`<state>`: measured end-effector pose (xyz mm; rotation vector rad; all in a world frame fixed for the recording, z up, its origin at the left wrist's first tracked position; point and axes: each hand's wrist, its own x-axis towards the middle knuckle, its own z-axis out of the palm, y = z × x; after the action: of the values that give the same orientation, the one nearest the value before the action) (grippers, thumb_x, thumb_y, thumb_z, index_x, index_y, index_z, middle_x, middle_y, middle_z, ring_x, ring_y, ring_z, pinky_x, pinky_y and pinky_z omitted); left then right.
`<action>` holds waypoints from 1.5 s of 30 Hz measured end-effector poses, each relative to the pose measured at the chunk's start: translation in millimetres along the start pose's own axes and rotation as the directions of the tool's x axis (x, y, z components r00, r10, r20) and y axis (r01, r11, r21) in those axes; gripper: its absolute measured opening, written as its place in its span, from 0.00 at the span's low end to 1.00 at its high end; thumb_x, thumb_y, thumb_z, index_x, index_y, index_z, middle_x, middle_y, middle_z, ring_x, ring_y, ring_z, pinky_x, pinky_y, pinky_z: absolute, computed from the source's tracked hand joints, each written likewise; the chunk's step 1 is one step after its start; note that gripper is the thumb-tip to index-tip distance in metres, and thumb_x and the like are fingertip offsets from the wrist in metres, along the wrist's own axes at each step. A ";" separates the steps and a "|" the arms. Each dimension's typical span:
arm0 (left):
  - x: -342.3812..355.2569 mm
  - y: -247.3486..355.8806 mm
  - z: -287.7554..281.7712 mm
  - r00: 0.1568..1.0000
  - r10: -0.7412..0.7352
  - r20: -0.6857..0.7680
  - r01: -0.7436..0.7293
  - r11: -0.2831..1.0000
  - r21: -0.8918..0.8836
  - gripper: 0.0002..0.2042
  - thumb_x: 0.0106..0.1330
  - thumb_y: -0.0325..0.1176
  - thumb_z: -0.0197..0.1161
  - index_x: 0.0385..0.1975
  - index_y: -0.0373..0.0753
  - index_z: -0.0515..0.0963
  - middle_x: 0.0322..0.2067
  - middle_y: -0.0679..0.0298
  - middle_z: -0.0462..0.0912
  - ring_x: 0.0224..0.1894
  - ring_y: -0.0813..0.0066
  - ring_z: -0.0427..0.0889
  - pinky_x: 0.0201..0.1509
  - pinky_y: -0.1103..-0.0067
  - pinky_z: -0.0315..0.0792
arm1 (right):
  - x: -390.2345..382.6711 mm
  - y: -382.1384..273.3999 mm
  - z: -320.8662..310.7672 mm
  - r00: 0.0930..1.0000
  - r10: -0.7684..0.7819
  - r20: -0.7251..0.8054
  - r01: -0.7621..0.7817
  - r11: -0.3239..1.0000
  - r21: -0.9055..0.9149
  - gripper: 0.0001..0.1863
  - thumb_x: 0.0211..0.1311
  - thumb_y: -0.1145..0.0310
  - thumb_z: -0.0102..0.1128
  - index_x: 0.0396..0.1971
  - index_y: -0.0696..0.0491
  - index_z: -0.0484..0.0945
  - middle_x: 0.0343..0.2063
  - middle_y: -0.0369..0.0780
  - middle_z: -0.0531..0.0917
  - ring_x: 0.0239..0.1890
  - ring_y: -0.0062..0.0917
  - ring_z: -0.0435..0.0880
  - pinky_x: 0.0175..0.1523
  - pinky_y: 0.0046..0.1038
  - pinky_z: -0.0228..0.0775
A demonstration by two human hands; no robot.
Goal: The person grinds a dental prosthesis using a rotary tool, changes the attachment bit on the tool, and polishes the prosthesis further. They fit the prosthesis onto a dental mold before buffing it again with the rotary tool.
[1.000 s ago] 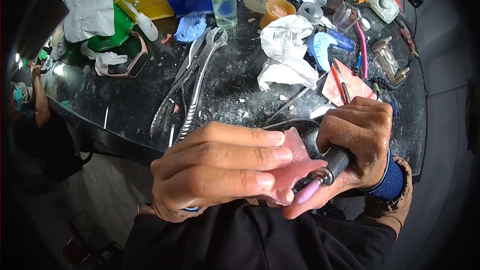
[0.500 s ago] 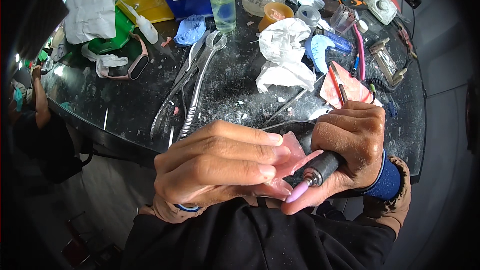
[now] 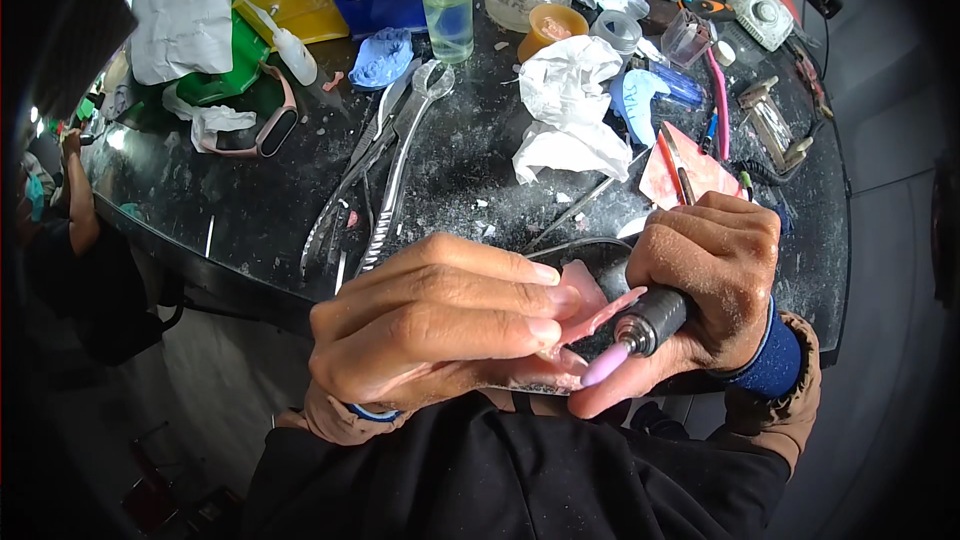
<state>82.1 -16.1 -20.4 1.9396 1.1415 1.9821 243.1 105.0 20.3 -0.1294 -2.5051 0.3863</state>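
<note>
Both hands have shifted slightly right at lower centre. Left hand (image 3: 440,330) fingers pinch a glossy pink denture plate (image 3: 590,305). Right hand (image 3: 715,285) grips a rotary handpiece (image 3: 650,323), its lilac tip just below the plate.

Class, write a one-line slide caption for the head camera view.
Left hand holds a pink acrylic piece against the rotary handpiece gripped by the right hand.

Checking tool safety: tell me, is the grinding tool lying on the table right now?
No, the right hand grips the grinding tool beside the pink piece held in the left hand.
</note>
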 end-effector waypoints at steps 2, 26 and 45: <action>0.3 -0.6 -0.5 1.000 0.001 0.001 -0.001 1.000 0.002 0.14 0.42 0.28 0.75 0.29 0.35 0.78 0.26 0.60 0.83 0.33 0.66 0.84 0.33 0.77 0.80 | -1.5 1.1 -1.2 1.000 -0.011 0.024 0.011 1.000 -0.014 0.39 0.15 0.26 0.66 0.10 0.49 0.66 0.07 0.31 0.66 0.08 0.22 0.68 0.16 0.23 0.51; -10.5 5.2 8.4 0.910 -0.399 -0.114 0.330 0.862 -0.385 0.16 0.41 0.28 0.77 0.19 0.38 0.72 0.31 0.51 0.80 0.32 0.76 0.79 0.32 0.84 0.72 | 2.0 -4.9 -4.0 0.965 0.253 0.071 -0.257 0.853 0.455 0.24 0.38 0.55 0.75 0.30 0.58 0.80 0.12 0.32 0.75 0.12 0.11 0.70 0.18 0.16 0.55; -11.4 -5.5 1.7 0.967 -0.256 -0.011 0.228 0.881 -0.415 0.13 0.38 0.23 0.77 0.14 0.40 0.75 0.43 0.42 0.77 0.40 0.63 0.82 0.40 0.75 0.78 | -0.1 0.5 -6.1 0.982 0.148 0.117 -0.187 0.842 0.506 0.22 0.38 0.68 0.69 0.38 0.61 0.81 0.21 0.43 0.84 0.23 0.22 0.85 0.27 0.18 0.73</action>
<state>83.3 -18.2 -32.9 1.4550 0.8401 1.9656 246.7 106.9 24.9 -0.1201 -2.3722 1.1404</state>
